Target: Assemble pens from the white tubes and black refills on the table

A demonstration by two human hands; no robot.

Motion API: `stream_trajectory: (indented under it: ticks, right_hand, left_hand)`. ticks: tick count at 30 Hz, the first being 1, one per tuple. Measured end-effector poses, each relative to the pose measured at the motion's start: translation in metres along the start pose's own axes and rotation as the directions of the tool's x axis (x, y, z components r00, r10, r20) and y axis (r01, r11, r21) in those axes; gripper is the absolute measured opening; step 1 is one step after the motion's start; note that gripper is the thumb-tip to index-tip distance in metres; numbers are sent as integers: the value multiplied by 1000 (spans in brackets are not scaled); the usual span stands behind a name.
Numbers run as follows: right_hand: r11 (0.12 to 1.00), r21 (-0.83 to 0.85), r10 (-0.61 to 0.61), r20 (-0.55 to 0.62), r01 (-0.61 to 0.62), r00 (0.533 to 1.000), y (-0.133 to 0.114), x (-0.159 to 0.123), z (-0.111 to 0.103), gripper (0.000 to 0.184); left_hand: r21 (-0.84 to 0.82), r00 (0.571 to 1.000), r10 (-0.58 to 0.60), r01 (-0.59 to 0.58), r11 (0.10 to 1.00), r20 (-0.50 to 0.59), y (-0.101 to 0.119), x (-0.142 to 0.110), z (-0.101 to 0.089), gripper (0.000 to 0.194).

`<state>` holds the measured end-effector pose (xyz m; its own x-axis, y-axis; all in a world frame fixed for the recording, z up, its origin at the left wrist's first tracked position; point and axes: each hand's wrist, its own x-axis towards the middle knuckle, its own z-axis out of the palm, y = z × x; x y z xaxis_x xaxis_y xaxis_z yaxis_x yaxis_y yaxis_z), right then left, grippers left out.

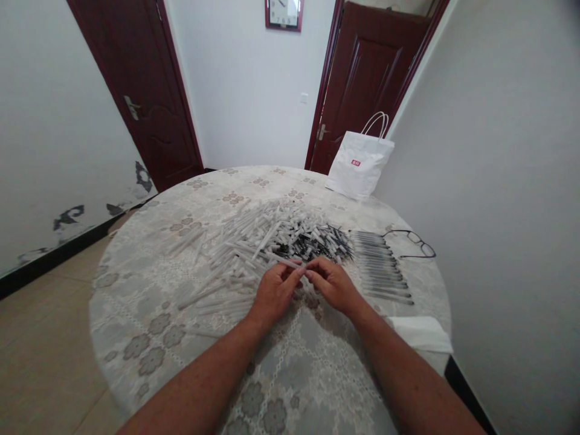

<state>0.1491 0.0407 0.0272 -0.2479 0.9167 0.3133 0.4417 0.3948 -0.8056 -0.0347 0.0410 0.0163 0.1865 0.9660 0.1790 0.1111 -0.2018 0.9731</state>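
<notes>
My left hand (277, 291) is closed round a translucent pen barrel (284, 261), which points up and left from the fingers. Right beside it, the thumb and fingers of my right hand (333, 283) pinch together at the barrel's near end; any small part between them is too small to make out. Just beyond both hands lies a heap of clear pen barrels (235, 244), mixed with white caps and small pieces (290, 225). Dark pen parts (317, 244) show at the heap's right side. Further right is a neat row of assembled-looking pens (380, 266) with dark ends.
A round table with a patterned cloth (281, 386) carries everything. Black-framed glasses (414, 237) lie right of the pen row. A white paper bag (360, 166) stands at the back right, and a folded white cloth or tissue (421, 334) rests at the right edge.
</notes>
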Motion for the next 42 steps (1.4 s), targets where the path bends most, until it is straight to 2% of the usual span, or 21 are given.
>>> stream_trajectory:
  ticks: [2, 5, 8, 10, 11, 14, 17, 21, 25, 28, 31, 37, 42]
  right_hand:
    - [1000, 9, -20, 14, 19, 1000, -1, 0, 7, 18]
    - [999, -40, -29, -31, 28, 999, 2, 2, 7, 17]
    - [984, -177, -33, -164, 3, 986, 11, 5, -7, 19]
    - [950, -306, -38, -296, -57, 955, 22, 8, -22, 20]
    - [921, -380, -50, -350, -92, 935, 29, 9, -30, 20]
    - [792, -571, -43, -404, -215, 914, 51, 10, -53, 21]
    - [652, -678, -14, -457, -338, 889, 67, 8, -67, 26]
    - [532, -735, 41, -474, -421, 879, 76, 5, -68, 32]
    - [471, -751, 160, -444, -463, 882, 80, 8, -63, 32]
    - [475, -755, 208, -403, -452, 891, 83, 11, -62, 28]
    - [522, -738, 217, -371, -428, 903, 84, 14, -62, 27]
    - [683, -664, 112, -314, -302, 943, 73, 13, -49, 24]
    - [740, -601, 124, -322, -304, 939, 59, 12, -33, 19]
  left_hand:
    - [-92, 999, -41, 40, 995, -11, 0, 2, 0, 38]
    - [-196, 996, -72, 60, 979, -52, -2, 5, 1, 37]
    - [-307, 989, -125, 97, 947, -74, -3, 6, 3, 38]
    - [-389, 986, -154, 117, 914, -66, -4, 6, 5, 37]
    - [-433, 985, -166, 125, 893, -56, -4, 7, 5, 36]
    - [-527, 982, -188, 148, 837, -23, -5, 7, 6, 33]
    - [-534, 983, -184, 153, 832, -5, -6, 7, 7, 30]
    - [-505, 986, -164, 141, 852, -2, -6, 6, 8, 29]
    - [-487, 988, -152, 125, 865, -17, -8, 5, 8, 30]
    - [-474, 989, -147, 119, 873, -23, -10, 6, 8, 32]
    - [-462, 989, -145, 117, 879, -24, -9, 6, 8, 32]
    - [-429, 989, -144, 122, 895, -18, -5, 5, 7, 30]
    - [-412, 991, -131, 113, 904, -15, -4, 4, 7, 28]
